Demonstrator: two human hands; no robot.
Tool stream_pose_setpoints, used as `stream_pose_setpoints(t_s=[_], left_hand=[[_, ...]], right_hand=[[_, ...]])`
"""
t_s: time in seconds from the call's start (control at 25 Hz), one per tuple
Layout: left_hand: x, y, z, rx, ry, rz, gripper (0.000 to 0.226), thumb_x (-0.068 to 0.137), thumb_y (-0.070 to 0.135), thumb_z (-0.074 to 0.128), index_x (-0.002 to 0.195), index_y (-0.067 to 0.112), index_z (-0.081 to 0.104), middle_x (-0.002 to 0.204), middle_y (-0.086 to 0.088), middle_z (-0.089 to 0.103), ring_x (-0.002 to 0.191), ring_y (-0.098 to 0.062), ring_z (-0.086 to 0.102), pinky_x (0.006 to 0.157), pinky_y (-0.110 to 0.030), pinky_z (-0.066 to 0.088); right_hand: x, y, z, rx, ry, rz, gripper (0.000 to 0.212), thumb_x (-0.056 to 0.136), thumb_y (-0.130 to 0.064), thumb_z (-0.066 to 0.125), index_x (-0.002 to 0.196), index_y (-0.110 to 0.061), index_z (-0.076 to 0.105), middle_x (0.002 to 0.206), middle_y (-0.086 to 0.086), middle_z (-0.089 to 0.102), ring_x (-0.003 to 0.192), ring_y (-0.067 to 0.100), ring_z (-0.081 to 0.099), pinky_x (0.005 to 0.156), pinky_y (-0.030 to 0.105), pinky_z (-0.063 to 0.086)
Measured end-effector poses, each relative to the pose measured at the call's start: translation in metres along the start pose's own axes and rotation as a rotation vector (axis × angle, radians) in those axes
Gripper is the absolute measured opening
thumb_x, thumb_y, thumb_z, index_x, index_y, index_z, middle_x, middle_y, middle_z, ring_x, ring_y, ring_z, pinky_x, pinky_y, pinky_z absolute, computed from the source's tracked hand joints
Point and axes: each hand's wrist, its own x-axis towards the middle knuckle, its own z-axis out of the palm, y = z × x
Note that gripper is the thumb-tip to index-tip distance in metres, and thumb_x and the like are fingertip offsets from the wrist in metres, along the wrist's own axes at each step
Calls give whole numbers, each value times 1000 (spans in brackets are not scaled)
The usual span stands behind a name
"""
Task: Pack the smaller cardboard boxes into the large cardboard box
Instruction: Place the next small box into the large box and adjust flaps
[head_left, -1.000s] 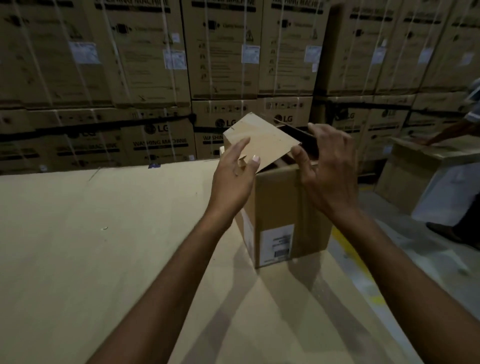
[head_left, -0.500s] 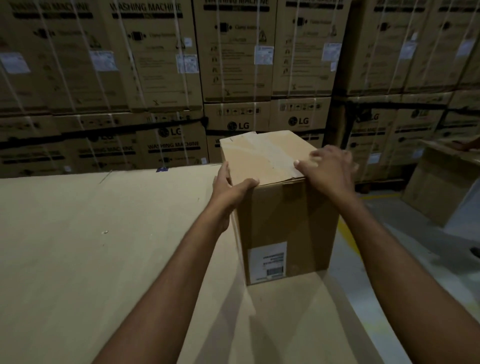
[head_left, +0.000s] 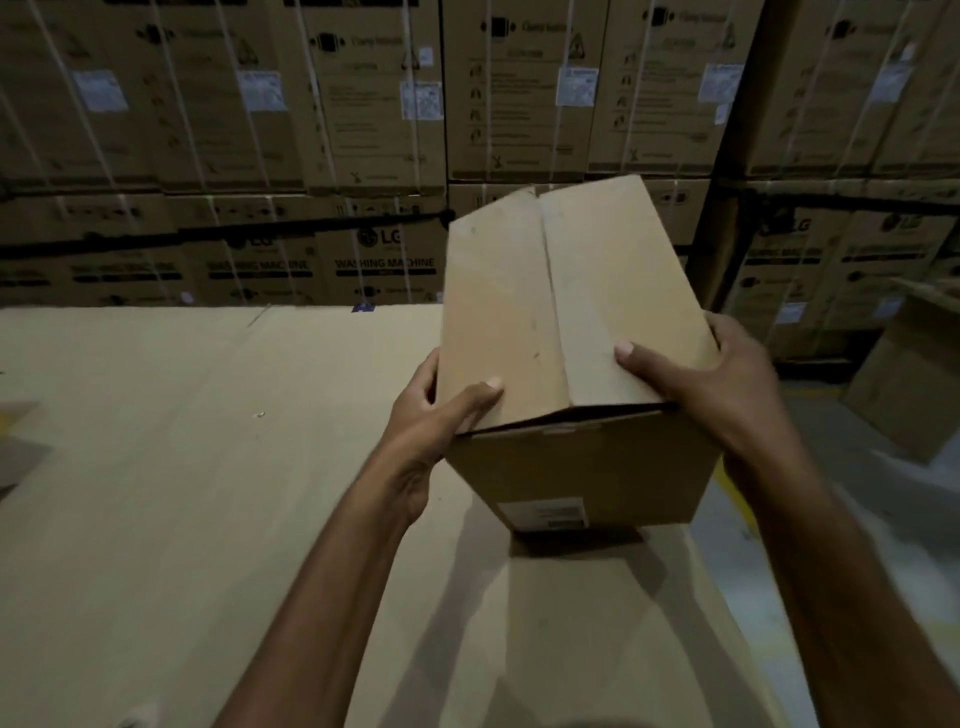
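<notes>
A brown cardboard box (head_left: 576, 322) with its top flaps folded down stands near the right edge of a broad cardboard surface (head_left: 171, 467). A white label shows low on its near face. My left hand (head_left: 436, 415) grips the box's near left top corner, thumb lying on the left flap. My right hand (head_left: 711, 384) grips the near right top corner, thumb on the right flap and fingers round the side. A dark gap runs under the flaps' near edge. No other small boxes are in sight.
Stacked, strapped washing-machine cartons (head_left: 374, 130) form a wall behind the surface. On the right the surface ends at a floor with a yellow line (head_left: 727, 483). Another cardboard box (head_left: 904, 374) stands on the floor at the far right.
Both top flaps came down from open to flat. My hands moved from the flaps to the box's near top corners, and the box now sits closer and larger in view.
</notes>
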Motion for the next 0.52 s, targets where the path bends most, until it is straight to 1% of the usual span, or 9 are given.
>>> stream_pose_setpoints(t_s=[0.04,0.12,0.2,0.24,0.28,0.36,0.4,0.44,0.52], left_hand=[[-17,-1,-12,-1,31,38,63,78,43,84,136,38,59,118,11,73,111,-16,68,89,-35,58],[-51,3,-38,-1,121,98,58,71,53,81,126,39,65,112,14,75,105,-7,71,83,-25,58],[-86,9,-70,20,244,142,53,72,49,81,122,41,65,112,17,73,97,3,69,71,-12,53],[-105,11,-89,36,296,157,56,73,45,82,126,40,64,117,18,70,98,5,67,68,-9,51],[-123,14,-107,55,341,166,61,74,42,84,131,37,64,125,17,66,103,4,64,69,-8,50],[-154,17,-143,80,423,191,63,73,37,86,133,34,65,139,16,58,116,2,57,76,-11,47],[-168,17,-162,81,457,209,68,73,35,87,136,34,63,141,17,56,120,0,55,79,-12,47],[-186,18,-185,73,495,221,77,72,33,88,143,33,57,141,17,55,120,-1,55,81,-13,48],[-219,20,-225,35,557,229,90,71,31,89,151,28,47,140,14,57,117,1,59,85,-14,52]], right_hand=[[-26,-4,6,29,28,-43,86,69,-54,90,142,-28,52,121,-14,60,112,12,60,98,40,54],[-66,-14,22,52,44,-90,93,68,-54,89,148,-32,46,120,-21,55,110,6,56,93,30,51],[-101,-25,38,23,31,-137,95,68,-56,87,150,-36,44,120,-24,50,109,3,52,88,22,45],[-119,-32,47,22,15,-170,92,68,-58,86,149,-38,45,122,-24,50,111,2,51,85,19,44],[-135,-40,56,38,-11,-194,88,68,-59,85,146,-40,49,125,-25,49,113,2,50,82,16,43],[-165,-53,77,81,-84,-201,83,70,-59,84,144,-42,51,129,-25,47,118,2,48,78,11,40],[-179,-60,89,110,-115,-200,86,70,-57,85,146,-42,48,131,-24,46,120,3,46,78,11,40],[-197,-70,104,143,-147,-199,91,70,-54,86,150,-40,44,135,-23,45,120,3,45,79,12,41],[-234,-90,129,220,-204,-184,102,70,-47,89,157,-34,37,144,-15,47,121,5,46,81,14,43]])
